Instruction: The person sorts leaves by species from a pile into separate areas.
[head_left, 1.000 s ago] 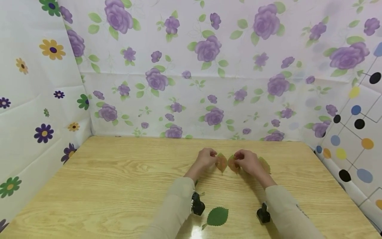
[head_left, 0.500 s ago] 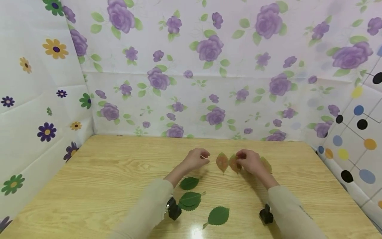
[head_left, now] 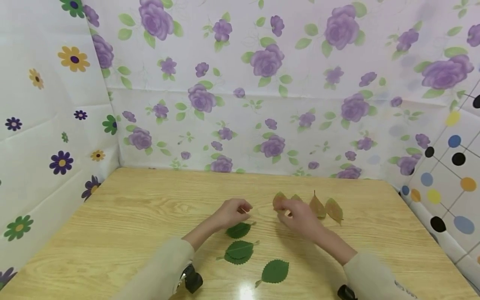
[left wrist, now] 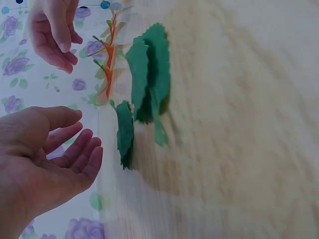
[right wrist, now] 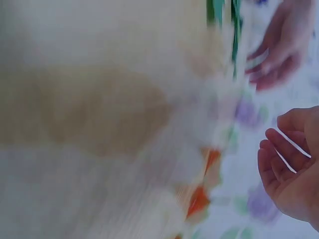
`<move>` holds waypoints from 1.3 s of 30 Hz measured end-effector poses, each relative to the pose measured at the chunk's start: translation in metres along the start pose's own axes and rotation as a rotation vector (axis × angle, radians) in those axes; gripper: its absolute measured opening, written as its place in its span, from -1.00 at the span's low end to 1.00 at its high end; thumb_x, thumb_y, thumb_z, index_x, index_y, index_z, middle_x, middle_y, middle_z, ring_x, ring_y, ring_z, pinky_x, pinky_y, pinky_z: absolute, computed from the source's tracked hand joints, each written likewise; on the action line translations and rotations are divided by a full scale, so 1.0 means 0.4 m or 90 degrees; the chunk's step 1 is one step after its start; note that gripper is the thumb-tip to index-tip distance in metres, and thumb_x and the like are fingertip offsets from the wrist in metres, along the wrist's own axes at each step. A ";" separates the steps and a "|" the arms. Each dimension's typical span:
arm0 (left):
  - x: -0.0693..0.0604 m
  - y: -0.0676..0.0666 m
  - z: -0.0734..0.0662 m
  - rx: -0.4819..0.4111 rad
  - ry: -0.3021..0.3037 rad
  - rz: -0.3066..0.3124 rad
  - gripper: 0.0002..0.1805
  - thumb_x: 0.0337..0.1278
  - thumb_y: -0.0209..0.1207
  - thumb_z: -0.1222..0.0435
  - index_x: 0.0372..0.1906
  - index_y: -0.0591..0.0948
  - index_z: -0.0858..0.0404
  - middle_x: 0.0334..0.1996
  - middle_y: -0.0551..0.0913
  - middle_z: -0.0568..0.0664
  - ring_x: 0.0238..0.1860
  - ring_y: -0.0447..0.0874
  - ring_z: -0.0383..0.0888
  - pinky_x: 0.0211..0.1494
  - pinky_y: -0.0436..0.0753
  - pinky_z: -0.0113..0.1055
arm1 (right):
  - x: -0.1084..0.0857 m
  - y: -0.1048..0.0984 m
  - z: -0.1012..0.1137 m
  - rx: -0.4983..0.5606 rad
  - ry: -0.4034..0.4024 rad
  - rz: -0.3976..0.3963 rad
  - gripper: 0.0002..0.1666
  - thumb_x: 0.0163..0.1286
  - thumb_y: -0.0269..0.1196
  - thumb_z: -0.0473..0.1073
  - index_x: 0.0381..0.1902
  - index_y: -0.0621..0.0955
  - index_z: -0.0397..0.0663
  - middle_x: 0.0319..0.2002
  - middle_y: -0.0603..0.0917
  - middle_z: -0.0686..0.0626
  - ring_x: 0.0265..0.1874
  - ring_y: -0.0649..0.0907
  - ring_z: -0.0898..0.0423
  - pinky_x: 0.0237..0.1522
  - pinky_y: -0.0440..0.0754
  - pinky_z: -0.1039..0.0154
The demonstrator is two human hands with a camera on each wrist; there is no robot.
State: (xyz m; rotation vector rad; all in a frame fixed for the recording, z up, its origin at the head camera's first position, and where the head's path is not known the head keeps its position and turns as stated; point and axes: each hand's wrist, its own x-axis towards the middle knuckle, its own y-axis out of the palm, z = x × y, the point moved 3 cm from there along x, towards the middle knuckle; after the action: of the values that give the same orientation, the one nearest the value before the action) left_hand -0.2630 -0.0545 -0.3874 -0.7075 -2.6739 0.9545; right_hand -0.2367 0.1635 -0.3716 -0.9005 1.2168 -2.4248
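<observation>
In the head view four orange-green leaves stand in a row: the leftmost leaf (head_left: 278,199) and the one beside it are partly covered by the right hand (head_left: 300,217); a third (head_left: 317,206) and fourth (head_left: 334,210) lie right of it. Its fingers are loosely bent with nothing between them, as the right wrist view shows. The left hand (head_left: 231,213) hovers over the upper green leaf (head_left: 238,231), empty, fingers relaxed and apart. Below it are overlapping green leaves (head_left: 239,252), and a single green leaf (head_left: 275,271) lies nearer the front.
The wooden table (head_left: 131,225) extends to both sides. A purple-flowered cloth (head_left: 240,121) hangs along its back edge, with patterned cloths at left and right. A black wrist camera (head_left: 193,279) shows under the left sleeve, another (head_left: 346,292) by the right sleeve.
The left hand has left the leftmost orange leaf and moved left and nearer, uncovering green leaves. The right hand has come off the second orange leaf and shifted left, exposing the third leaf.
</observation>
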 end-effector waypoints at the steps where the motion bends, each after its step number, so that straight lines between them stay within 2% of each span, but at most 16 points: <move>1: -0.006 -0.001 0.003 0.004 0.006 0.002 -0.74 0.25 0.19 0.43 0.00 0.59 0.47 -0.10 0.63 0.19 -0.10 0.61 0.02 -0.11 0.63 -0.22 | -0.004 0.009 0.022 0.005 -0.020 0.015 -0.80 0.25 0.29 -0.40 -0.15 0.68 -0.26 -0.19 0.71 -0.11 -0.24 0.67 -0.06 -0.32 0.66 0.20; 4: -0.025 -0.005 0.009 0.013 0.021 0.006 -0.74 0.25 0.19 0.43 -0.01 0.59 0.48 -0.11 0.63 0.19 -0.11 0.61 0.03 -0.09 0.63 -0.21 | -0.018 0.037 0.080 0.003 -0.056 0.073 -0.73 0.26 0.28 -0.38 -0.06 0.65 -0.25 -0.10 0.70 -0.12 -0.14 0.67 -0.07 -0.19 0.66 0.13; 10: -0.057 -0.011 0.018 0.012 0.041 0.019 -0.75 0.26 0.15 0.45 -0.01 0.57 0.50 -0.08 0.61 0.23 -0.08 0.60 0.07 -0.06 0.63 -0.18 | -0.048 0.090 0.153 -0.031 -0.155 0.175 -0.63 0.31 0.28 -0.32 0.07 0.60 -0.29 0.03 0.64 -0.15 0.02 0.62 -0.03 -0.02 0.61 0.20; 14: -0.074 -0.013 0.019 0.029 0.047 0.032 -0.73 0.24 0.15 0.49 0.01 0.56 0.51 -0.07 0.60 0.25 -0.08 0.60 0.08 -0.06 0.63 -0.16 | -0.064 0.116 0.163 -0.067 -0.215 0.218 -0.60 0.39 0.22 -0.22 0.13 0.58 -0.30 0.13 0.58 -0.18 0.09 0.59 -0.01 0.03 0.59 0.22; 20: -0.086 -0.007 0.008 0.095 0.073 0.048 -0.73 0.19 0.16 0.52 0.00 0.58 0.51 -0.11 0.60 0.23 -0.10 0.60 0.11 -0.11 0.63 -0.17 | -0.084 0.139 0.156 -0.103 -0.245 0.283 -0.47 0.51 0.08 0.01 0.22 0.52 -0.28 0.24 0.49 -0.20 0.22 0.49 -0.05 0.12 0.52 0.13; 26: -0.087 0.000 -0.003 0.184 0.140 0.055 -0.74 0.16 0.18 0.56 -0.03 0.62 0.51 -0.10 0.65 0.24 -0.03 0.61 0.12 -0.02 0.61 -0.14 | -0.091 0.144 0.154 -0.128 -0.253 0.301 -0.39 0.54 -0.02 0.10 0.26 0.48 -0.29 0.28 0.44 -0.21 0.25 0.45 -0.06 0.13 0.52 0.13; 33: -0.090 0.008 -0.011 0.300 0.207 0.052 -0.91 0.06 0.26 0.58 -0.32 0.72 0.44 -0.25 0.69 0.15 -0.06 0.64 0.06 0.02 0.61 -0.24 | -0.089 0.149 0.159 -0.146 -0.254 0.316 -0.39 0.55 -0.02 0.08 0.28 0.46 -0.30 0.29 0.43 -0.22 0.26 0.45 -0.04 0.14 0.51 0.17; 36: -0.090 0.010 -0.010 0.315 0.197 0.046 -0.92 0.04 0.29 0.56 -0.34 0.71 0.40 -0.28 0.67 0.09 -0.10 0.63 0.02 -0.02 0.61 -0.28 | -0.089 0.151 0.159 -0.150 -0.258 0.315 -0.40 0.55 0.00 0.07 0.28 0.46 -0.30 0.29 0.43 -0.22 0.26 0.45 -0.03 0.14 0.51 0.18; 39: -0.086 0.011 -0.005 0.291 0.141 0.055 -0.88 0.05 0.30 0.53 -0.26 0.69 0.39 -0.27 0.64 0.07 -0.15 0.60 -0.01 -0.07 0.60 -0.29 | -0.089 0.154 0.159 -0.154 -0.269 0.307 -0.42 0.54 0.02 0.05 0.28 0.46 -0.30 0.29 0.43 -0.22 0.26 0.45 -0.04 0.13 0.51 0.18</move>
State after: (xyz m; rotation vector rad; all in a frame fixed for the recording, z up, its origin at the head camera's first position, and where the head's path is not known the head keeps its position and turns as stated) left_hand -0.2313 -0.0680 -0.3902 -0.7712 -2.1382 1.3581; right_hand -0.1701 0.1048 -0.4063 -0.9818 1.3804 -1.6398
